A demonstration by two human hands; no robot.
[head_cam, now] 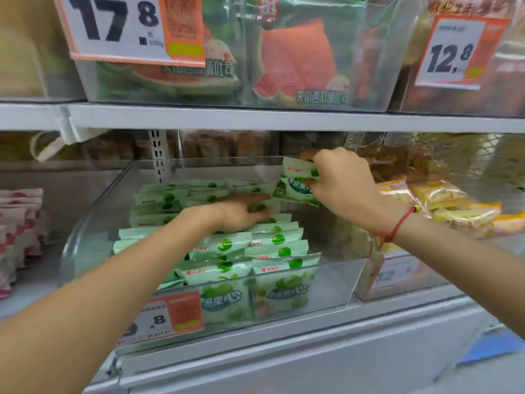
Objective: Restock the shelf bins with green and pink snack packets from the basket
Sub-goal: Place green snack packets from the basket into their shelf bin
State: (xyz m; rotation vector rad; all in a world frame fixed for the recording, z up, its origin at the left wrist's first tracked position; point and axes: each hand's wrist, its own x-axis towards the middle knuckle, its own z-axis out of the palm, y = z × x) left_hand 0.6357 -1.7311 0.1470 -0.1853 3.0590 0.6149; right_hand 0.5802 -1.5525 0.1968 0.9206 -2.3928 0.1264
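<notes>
A clear plastic shelf bin [335, 282] holds several rows of green snack packets [247, 251] standing on edge. My left hand [241, 213] lies flat on top of the packets near the middle of the bin, fingers straight. My right hand [345, 184] pinches one green packet [295, 186] by its upper edge and holds it tilted above the empty right rear part of the bin. Pink packets [20, 223] stand in a stack at the far left. No basket shows in this view.
The shelf above carries a clear bin of watermelon-print packs [298, 61] with a 17.8 price card [119, 27]. Yellow wrapped snacks [443, 206] fill the bin to the right. A white shelf edge [255, 118] runs just above my hands.
</notes>
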